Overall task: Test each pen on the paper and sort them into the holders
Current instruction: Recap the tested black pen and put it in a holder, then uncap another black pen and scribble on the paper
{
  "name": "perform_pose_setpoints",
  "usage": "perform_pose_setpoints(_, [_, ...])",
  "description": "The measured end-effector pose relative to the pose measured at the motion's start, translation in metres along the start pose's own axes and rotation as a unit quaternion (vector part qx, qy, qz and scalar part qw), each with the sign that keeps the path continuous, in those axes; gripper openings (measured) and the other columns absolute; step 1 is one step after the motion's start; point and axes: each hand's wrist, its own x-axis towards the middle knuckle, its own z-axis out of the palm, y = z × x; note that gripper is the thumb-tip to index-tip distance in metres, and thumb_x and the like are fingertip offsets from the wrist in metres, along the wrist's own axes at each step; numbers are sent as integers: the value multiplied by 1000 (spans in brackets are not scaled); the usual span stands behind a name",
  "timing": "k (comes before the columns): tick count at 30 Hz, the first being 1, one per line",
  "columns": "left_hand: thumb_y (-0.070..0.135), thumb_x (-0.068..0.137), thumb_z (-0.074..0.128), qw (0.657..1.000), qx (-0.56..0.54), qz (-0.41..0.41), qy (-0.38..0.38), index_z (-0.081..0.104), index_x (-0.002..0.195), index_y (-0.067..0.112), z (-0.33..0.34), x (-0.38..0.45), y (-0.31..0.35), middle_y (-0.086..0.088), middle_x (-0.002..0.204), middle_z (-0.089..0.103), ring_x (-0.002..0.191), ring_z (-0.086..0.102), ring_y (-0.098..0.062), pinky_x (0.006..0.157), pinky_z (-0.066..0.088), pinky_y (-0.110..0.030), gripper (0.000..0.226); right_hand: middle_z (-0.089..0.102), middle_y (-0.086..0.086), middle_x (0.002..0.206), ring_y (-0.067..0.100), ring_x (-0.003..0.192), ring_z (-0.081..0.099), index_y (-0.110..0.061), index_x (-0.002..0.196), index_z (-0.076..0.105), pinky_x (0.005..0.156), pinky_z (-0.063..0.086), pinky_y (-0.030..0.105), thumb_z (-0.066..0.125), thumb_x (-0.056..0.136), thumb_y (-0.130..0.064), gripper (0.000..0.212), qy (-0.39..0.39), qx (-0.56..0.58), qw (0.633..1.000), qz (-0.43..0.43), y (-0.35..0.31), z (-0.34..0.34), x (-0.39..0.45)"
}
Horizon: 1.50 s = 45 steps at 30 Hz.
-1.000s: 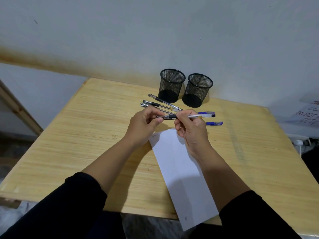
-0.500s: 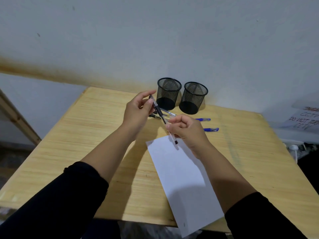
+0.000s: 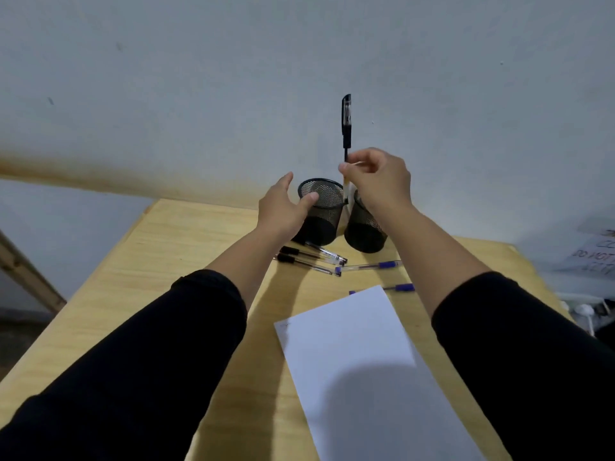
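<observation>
While the right hand [image 3: 377, 181] pinches a black pen [image 3: 346, 128] between thumb and fingertips, the pen stands upright, cap end up, its lower end reaching down to the gap between the two black mesh holders [image 3: 324, 211]; which rim it is over cannot be told. Left hand [image 3: 283, 207] open, fingers spread and loose, thumb against the near wall of the left holder, gripping nothing. The holders stand side by side, nearly touching, at the far edge of the wooden table [image 3: 166, 261], close to the pale wall [image 3: 199, 78]. Just in front of them lie three black pens [image 3: 312, 257], bunched and roughly parallel, tips pointing right. Two blue pens [image 3: 369, 266] lie to their right, the nearer one partly tucked under the far corner of the white paper [image 3: 359, 361]. Paper sits skewed on the near right of the table, running off the bottom of the view; a faint mark shows at its left corner. Left half of the table is bare wood with free room. Black sleeves [image 3: 166, 344] cover both forearms to mid-arm. Held pen: black cap with clip, clear barrel, dark grip zone.
</observation>
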Motion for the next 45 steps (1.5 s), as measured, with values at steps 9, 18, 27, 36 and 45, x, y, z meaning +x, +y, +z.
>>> perform_pose_setpoints(9, [43, 66, 78, 997, -41, 6, -71, 23, 145, 20, 17, 23, -25, -4, 147, 40, 137, 36, -18, 112, 34, -38, 98, 72, 1, 83, 14, 84, 65, -18, 92, 69, 79, 49, 27, 72, 78, -29, 19, -63, -121, 990, -39, 28, 30, 35])
perform_pose_setpoints(18, [41, 63, 81, 994, -103, 11, -36, 35, 140, 24, 25, 25, -38, 2, 137, 53, 127, 47, -10, 109, 39, -37, 91, 75, 4, 86, 19, 90, 67, -17, 94, 72, 88, 52, 39, 73, 76, -30, 22, -131, -188, 972, -49, 44, 39, 34])
perform_pose_setpoints(27, [34, 72, 76, 998, -53, 7, -31, 42, 136, 15, 7, 13, -40, -3, 135, 54, 124, 51, -13, 104, 41, -30, 75, 69, -3, 82, 18, 86, 60, -16, 100, 69, 79, 49, 32, 63, 85, -29, 21, -9, -125, 988, -92, 41, 34, 4])
perform_pose_setpoints(36, [20, 70, 78, 990, 106, 82, -54, 73, 96, 17, -21, -32, -90, 0, 103, 67, 97, 59, -13, 79, 38, -9, 27, 62, -13, 79, 13, 94, 52, -20, 98, 70, 72, 41, 25, 64, 83, -28, 18, -111, -175, 976, -61, 90, 51, -76])
perform_pose_setpoints(45, [12, 79, 67, 982, 164, 91, -22, 70, 97, 15, -11, -36, -96, -5, 102, 64, 102, 54, -22, 79, 29, -15, 18, 59, 2, 109, 17, 108, 44, -21, 109, 68, 85, 40, 29, 56, 90, -27, 24, -165, -295, 939, -60, 94, 59, -71])
